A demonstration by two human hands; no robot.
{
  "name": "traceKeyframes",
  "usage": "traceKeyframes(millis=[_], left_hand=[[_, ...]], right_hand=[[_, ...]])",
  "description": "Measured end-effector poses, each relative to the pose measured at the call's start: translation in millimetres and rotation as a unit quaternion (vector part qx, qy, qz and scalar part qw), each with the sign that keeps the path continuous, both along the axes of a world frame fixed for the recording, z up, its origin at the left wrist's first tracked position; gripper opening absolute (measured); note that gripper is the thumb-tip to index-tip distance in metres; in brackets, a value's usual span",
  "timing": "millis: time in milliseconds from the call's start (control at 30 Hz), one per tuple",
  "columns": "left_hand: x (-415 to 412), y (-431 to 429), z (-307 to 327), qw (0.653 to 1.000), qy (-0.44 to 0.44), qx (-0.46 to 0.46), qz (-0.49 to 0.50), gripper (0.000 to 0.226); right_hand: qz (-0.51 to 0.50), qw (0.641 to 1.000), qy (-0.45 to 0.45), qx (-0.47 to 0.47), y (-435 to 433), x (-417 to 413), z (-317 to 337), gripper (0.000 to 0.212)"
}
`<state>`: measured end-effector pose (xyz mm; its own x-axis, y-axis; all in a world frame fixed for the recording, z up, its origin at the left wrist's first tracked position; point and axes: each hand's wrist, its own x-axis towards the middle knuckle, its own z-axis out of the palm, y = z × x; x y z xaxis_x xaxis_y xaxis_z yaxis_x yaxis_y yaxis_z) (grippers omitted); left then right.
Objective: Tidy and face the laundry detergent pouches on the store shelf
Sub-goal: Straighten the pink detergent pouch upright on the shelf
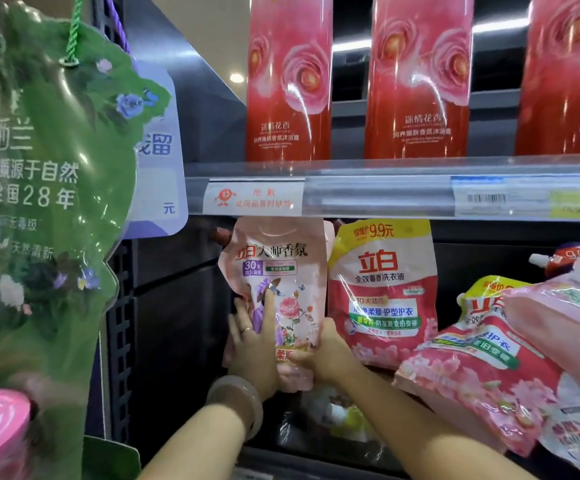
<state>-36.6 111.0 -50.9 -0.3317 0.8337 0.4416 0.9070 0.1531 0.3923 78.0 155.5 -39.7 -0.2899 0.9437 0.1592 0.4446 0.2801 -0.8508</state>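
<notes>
Setting: dark store shelving, with a clear shelf rail [385, 192] crossing above the pouch bay we are working in.
Nearest, left: a green hanging pack [49, 168] dangles close to us and takes no part in the job.
Left hand [252, 344]: clasps the lower left edge of the pale pink pouch [281, 268], its fingers reaching long up the side and one lying over the printed face.
Right hand [326, 358]: curled round the pouch's lower right corner, thumb across the front.
Pale pink pouch: upright at the left end of the bay, label towards us, its top just under the rail. We judge it nearly faced, though not yet let go.
Done: the yellow-topped pouch [382, 289] just to its right stands straight, front out.
Left, near right: a slumped pouch [472, 362] leans over the shelf front, and a big pink pouch [565, 323] lies on top of it.
Left, farther right: a spouted pouch [572, 258] lies on its side behind them.
Below: more stock shows under our wrists, too blurred to name.
Farthest: red rose packs [288, 81] stand in line on the upper shelf.
Progress: we judge it early to middling, with two standing and at least three to right.
</notes>
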Motion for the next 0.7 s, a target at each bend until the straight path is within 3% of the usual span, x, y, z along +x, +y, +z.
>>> traceKeyframes(millis=[167, 267, 367, 433, 500, 567, 700], left_hand=[[-3.0, 5.5, 2.9, 1.0, -0.016, -0.018, 0.008, 0.145], [3.3, -2.5, 4.2, 1.0, -0.015, -0.019, 0.017, 0.145], [10.3, -11.1, 0.4, 0.993, 0.074, 0.09, -0.014, 0.138], [20.1, -16.7, 0.3, 0.983, 0.101, 0.136, -0.078, 0.132], [38.4, -23.3, -0.9, 0.982, 0.079, 0.082, -0.148, 0.124], [57.6, -27.9, 0.0, 0.98, 0.063, 0.022, -0.186, 0.12], [98.8, -31.1, 8.2, 0.963, 0.033, 0.026, -0.266, 0.12]], right_hand=[[0.0, 1.0, 0.003, -0.008, -2.0, -1.1, 1.7, 0.059], [-0.014, 0.999, -0.045, 0.007, -11.5, 3.1, 1.9, 0.076], [-0.061, 0.988, -0.101, 0.096, -24.6, 15.2, 5.0, 0.086], [-0.052, 0.978, -0.136, 0.152, -36.4, 28.9, 8.1, 0.079], [-0.017, 0.964, -0.201, 0.17, -48.5, 46.1, 13.1, 0.058], [-0.006, 0.964, -0.212, 0.162, -59.9, 65.9, 17.9, 0.04], [-0.075, 0.96, -0.2, 0.181, -80.3, 109.5, 36.9, 0.052]])
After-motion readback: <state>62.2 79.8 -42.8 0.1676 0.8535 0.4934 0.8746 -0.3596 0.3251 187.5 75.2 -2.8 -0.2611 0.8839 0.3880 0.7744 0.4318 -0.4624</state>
